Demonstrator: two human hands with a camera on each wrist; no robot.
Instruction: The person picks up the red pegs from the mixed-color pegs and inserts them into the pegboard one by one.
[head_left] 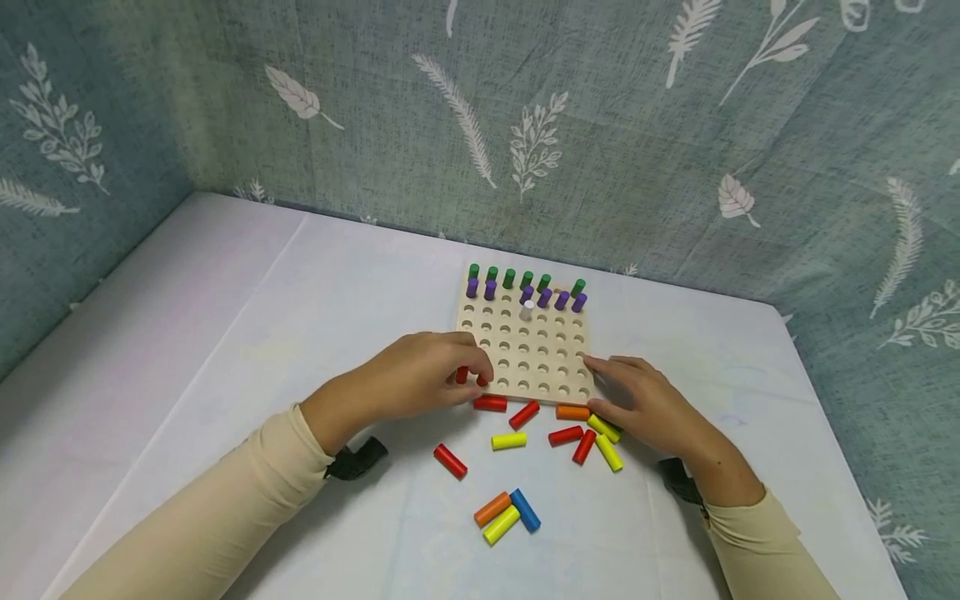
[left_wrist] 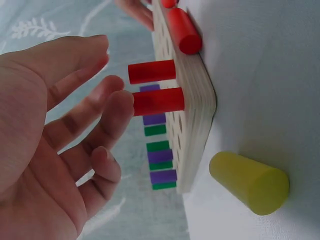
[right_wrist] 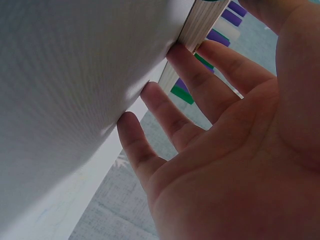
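Partly filled board (head_left: 495, 337) of pale layered wood, squarish, drilled with rows of round holes, lying flat on the white counter (head_left: 337, 292). Six green pegs (head_left: 509, 279), six purple pegs (head_left: 490, 290), one white peg (head_left: 527, 311) and two red pegs (left_wrist: 159, 101) stand in it; most remaining holes are unfilled. Outside the board lie smooth cylinders: five red, four yellow (head_left: 508, 442), two orange (head_left: 572, 412), one blue (head_left: 526, 510). Left hand (head_left: 420, 375): fingers loosely curved beside the standing red pair, thumb apart; fingertip contact cannot be told. Right hand (head_left: 645, 400): fingers spread, touching the board's right edge.
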